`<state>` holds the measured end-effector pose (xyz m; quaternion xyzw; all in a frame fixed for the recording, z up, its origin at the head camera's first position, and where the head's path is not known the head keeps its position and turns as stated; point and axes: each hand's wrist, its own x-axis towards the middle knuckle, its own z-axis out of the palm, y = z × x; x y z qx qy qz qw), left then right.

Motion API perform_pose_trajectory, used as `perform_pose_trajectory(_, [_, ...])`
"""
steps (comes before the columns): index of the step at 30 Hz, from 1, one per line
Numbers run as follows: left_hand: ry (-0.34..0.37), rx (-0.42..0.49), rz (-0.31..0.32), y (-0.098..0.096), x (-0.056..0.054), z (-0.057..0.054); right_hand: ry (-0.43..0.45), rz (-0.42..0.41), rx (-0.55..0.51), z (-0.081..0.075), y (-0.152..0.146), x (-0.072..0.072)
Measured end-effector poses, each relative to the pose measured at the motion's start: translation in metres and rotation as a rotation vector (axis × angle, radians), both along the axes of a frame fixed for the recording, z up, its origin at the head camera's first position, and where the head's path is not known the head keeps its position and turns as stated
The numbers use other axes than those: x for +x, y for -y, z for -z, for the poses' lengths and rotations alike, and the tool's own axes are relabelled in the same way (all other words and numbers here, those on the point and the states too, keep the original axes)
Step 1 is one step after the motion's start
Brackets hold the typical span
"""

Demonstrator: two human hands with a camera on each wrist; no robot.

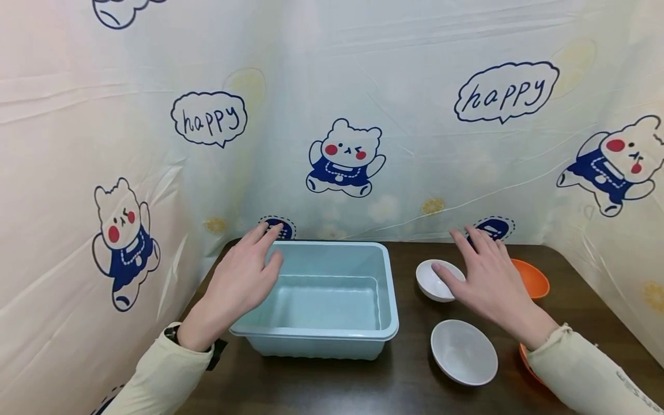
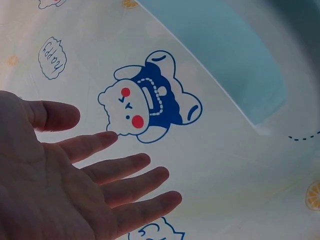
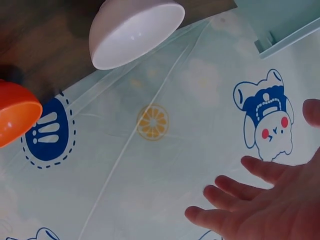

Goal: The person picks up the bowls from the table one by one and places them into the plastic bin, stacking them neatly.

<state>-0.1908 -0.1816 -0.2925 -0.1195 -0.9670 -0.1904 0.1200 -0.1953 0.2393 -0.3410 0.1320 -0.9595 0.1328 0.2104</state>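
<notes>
A light blue plastic tub (image 1: 319,346) stands on the table, and nothing shows inside it. Raised over its left side is my left hand (image 1: 241,279), fingers spread and holding nothing; in the left wrist view its fingers are apart from the tub (image 2: 225,55). My right hand (image 1: 490,279) hovers with spread fingers above the right part of the table, also holding nothing. Nearest to it is a small white bowl (image 1: 433,282), partly covered by the thumb in the head view. A larger whitish bowl (image 1: 464,353) sits closer to me.
An orange dish (image 1: 534,279) lies at the back right, partly behind my right hand. Another orange dish (image 1: 525,363) is mostly hidden by my right sleeve. A printed cloth (image 1: 415,115) hangs behind and beside the dark wooden table (image 1: 332,392).
</notes>
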Motion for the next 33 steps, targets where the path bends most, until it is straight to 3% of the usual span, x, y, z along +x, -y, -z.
perform_pose_trajectory(7, [0.042,0.030,-0.018,0.008,0.006,0.001,-0.063,-0.023,-0.018,0.004,0.000,0.007])
perform_pose_trajectory(15, [0.028,0.043,-0.035,0.017,0.010,0.008,-0.097,-0.042,-0.014,0.009,0.000,0.015])
perform_pose_trajectory(33, [0.004,0.061,-0.082,0.039,0.012,0.027,0.054,-0.003,0.038,0.017,-0.002,0.030])
